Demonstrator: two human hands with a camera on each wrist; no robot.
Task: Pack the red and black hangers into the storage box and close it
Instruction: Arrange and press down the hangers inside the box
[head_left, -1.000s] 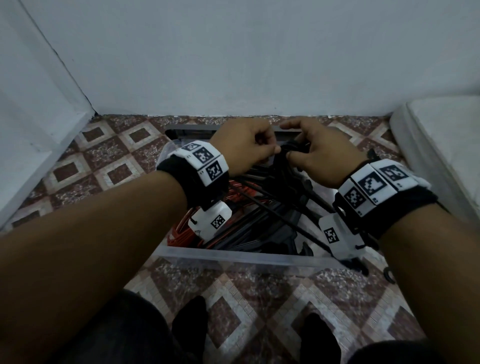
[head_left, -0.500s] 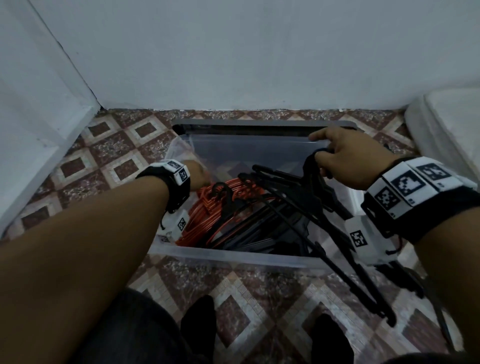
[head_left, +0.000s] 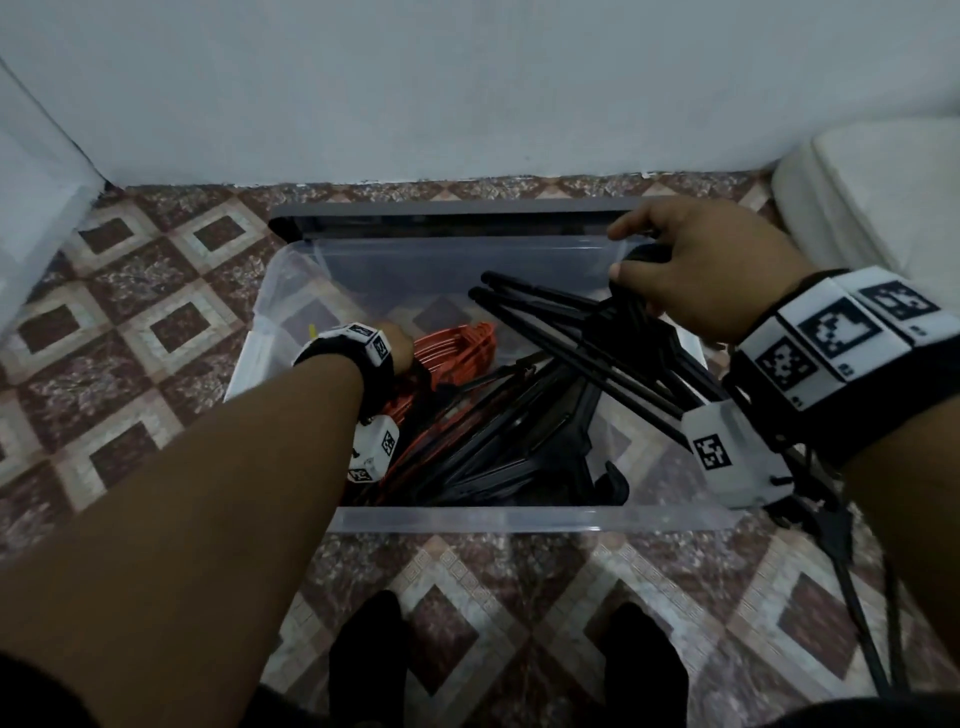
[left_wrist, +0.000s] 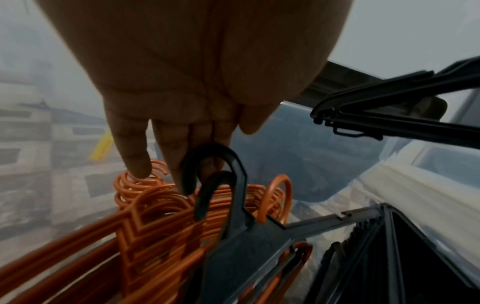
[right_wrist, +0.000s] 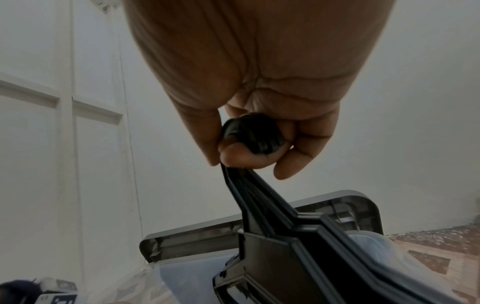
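Left hand (head_left: 397, 348) now deeper in storage box (head_left: 467, 519), fingers (left_wrist: 135, 156) straight on red hangers (left_wrist: 145, 216), right hand (head_left: 696, 270) fingers clenching black hangers (head_left: 582, 332)

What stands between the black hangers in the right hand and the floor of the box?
The right hand grips a bundle of black hangers over the box. Directly below lie black hangers already packed, with the red hangers and the left hand beside them. The bundle must settle onto that pile.

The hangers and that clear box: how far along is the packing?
Red wire hangers and some black ones already lie in the clear plastic storage box. The right hand grips a bunch of black plastic hangers, partly outside. The grey lid is off.
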